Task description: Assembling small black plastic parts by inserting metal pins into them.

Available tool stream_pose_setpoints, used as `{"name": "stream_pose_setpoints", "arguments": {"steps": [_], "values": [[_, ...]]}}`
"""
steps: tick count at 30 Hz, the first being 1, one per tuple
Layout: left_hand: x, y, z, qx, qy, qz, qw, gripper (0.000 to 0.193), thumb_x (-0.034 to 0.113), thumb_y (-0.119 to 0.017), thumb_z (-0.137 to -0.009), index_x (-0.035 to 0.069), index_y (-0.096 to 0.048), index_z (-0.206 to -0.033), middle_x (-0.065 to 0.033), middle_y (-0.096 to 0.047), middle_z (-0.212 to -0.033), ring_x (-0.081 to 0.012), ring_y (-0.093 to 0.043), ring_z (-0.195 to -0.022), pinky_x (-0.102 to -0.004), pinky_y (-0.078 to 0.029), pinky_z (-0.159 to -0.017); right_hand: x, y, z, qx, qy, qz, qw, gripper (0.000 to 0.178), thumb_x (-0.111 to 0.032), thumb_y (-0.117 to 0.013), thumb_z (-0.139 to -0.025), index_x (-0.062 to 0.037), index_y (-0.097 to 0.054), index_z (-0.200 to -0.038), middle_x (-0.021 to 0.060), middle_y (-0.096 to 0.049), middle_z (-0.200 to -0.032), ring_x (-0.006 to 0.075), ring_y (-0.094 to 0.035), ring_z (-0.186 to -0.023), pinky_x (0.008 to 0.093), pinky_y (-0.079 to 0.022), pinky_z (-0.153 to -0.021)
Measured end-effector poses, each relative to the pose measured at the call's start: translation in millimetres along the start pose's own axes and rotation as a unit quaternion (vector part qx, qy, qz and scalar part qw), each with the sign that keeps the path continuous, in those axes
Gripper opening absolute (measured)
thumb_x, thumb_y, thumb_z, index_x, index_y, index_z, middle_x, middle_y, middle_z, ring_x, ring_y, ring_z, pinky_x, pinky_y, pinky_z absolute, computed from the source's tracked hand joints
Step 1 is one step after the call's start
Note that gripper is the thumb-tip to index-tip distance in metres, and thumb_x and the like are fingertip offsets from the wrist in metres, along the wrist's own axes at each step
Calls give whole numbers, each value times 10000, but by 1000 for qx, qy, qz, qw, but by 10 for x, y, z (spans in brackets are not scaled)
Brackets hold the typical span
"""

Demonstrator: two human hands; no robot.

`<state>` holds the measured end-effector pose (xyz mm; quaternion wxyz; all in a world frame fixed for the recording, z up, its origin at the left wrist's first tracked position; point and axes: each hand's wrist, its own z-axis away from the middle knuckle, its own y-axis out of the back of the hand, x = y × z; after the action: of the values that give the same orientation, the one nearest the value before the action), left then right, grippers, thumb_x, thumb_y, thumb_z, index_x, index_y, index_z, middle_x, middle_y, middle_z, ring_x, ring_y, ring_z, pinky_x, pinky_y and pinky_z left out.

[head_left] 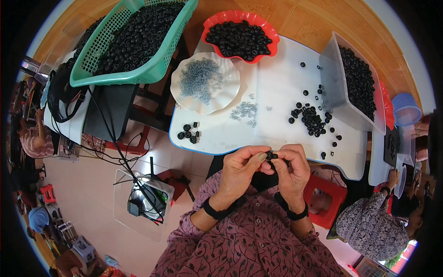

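Observation:
Just off the front edge of the white table, my left hand and my right hand meet, both closed in a pinch. Between their fingertips sits a small black plastic part, partly covered by the fingers. Whether it is one piece or two joined pieces I cannot tell. Beyond my right hand lies a loose pile of black parts. To the left, near the table's rounded corner, is a small cluster of black parts. Small clear rings are scattered on the tabletop in front of my hands.
A white scalloped plate holds more clear rings. Black parts fill a red scalloped bowl, a green basket and a clear bin. Cables hang at left above a clear box. A co-worker sits at right.

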<state>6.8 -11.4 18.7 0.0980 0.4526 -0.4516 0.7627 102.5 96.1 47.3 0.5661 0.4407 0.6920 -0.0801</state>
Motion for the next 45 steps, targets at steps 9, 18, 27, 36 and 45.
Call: {"name": "stream_pose_setpoints", "arguments": {"steps": [9, 18, 27, 36, 45], "values": [[21, 13, -14, -12, 5, -6, 1000, 200, 13, -534, -949, -58, -619, -1115, -80, -645, -810, -135, -634, -696, -269, -575, -684, 44, 30, -21, -15, 9, -14, 1000, 115, -16, -676, -844, -3, -620, -944, 78, -562, -929, 142, -578, -772, 241, -479, -679], [31, 18, -32, -16, 27, 11, 999, 204, 5, -524, -951, -58, -618, -1121, -87, -643, -822, -134, -627, -701, -270, -576, -674, 18, 75, -77, -42, 41, 35, 998, 130, 7, -679, -827, 3, -613, -939, 101, -566, -918, 169, -589, -763, 251, -489, -670], [44, -41, -25, 11, 16, -6, 1000, 188, 10, -598, -914, -78, -612, -1080, -105, -657, -886, -131, -625, -709, -258, -552, -651, 23, 7, -85, -57, 93, 92, 990, 216, 83, -679, -731, 10, -595, -916, 124, -555, -889, 272, -576, -761, 342, -483, -641], [21, -10, -66, 6, 27, -11, 1000, 200, 1, -617, -898, -71, -611, -1085, -97, -658, -892, -130, -631, -719, -255, -560, -659, 1, 44, -5, -63, -20, 12, 998, 160, 33, -611, -854, 16, -606, -1014, 115, -570, -926, 221, -596, -811, 304, -491, -698], [-48, -61, -51, -21, 17, -54, 998, 197, 47, -595, -931, -41, -607, -1107, -37, -638, -921, -72, -594, -803, -222, -527, -724, 76, -86, 13, -72, -107, -104, 986, 372, -225, -555, -961, 3, -506, -1250, 130, -589, -1057, 179, -592, -894, 290, -484, -770]]}}
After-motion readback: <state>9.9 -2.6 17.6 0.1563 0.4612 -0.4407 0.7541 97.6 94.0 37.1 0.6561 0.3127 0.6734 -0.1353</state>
